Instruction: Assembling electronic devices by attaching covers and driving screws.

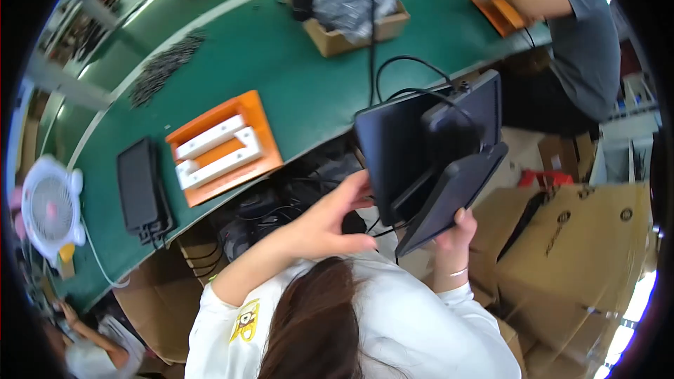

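Observation:
In front of my body, over the near edge of the green table, I hold a stack of black flat panels [449, 200] that look like screens, fanned apart with black cables trailing from them. My right hand [456, 235] grips the lowest panel at its bottom edge, thumb on its face. Beside the left panel [393, 154] is my left hand [333, 214], its thumb stretched out and its fingers apart. The fingertips reach that panel's edge, partly out of sight; whether they touch it I cannot tell.
On the green table [309, 116] lie an orange fixture [270, 137] with white blocks, black panels [140, 186], a white fan [50, 207] and a heap of small dark parts [167, 67]. A cardboard box [337, 42] holds plastic bags. Large cartons [562, 253] stand right; a co-worker [583, 49] sits far right.

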A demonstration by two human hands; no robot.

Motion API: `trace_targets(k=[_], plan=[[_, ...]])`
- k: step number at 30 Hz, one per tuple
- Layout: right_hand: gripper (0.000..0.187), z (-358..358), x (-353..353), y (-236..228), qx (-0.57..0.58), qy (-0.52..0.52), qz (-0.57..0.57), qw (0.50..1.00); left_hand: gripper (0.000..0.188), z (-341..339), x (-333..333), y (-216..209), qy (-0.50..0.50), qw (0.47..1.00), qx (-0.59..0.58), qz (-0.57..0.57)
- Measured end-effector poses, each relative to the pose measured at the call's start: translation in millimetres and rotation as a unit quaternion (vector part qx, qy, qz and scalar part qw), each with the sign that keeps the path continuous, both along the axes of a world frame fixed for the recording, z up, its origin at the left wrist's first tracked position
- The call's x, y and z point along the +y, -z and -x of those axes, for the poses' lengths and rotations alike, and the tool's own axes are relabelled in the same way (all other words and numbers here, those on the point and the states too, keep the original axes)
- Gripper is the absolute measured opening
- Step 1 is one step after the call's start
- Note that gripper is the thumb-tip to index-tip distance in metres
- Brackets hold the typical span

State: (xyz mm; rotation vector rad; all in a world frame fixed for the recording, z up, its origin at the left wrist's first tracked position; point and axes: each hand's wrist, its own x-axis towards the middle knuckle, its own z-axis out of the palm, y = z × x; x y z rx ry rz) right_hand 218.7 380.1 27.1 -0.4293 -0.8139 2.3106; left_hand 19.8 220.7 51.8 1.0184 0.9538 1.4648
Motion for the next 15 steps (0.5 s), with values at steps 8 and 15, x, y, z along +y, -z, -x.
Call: trace_targets(k=[8, 15], plan=[[0.071, 115, -50, -32, 0.073, -0.163, -0.088, 0.980, 0.105, 9, -49, -34, -0.377, 0.901, 0.124, -0.175], [0.091, 233, -77, -97, 0.142, -0.219, -0.344, 0.902, 0.064, 61, -107, -85, -0.566, 0.778, 0.210, -0.173]])
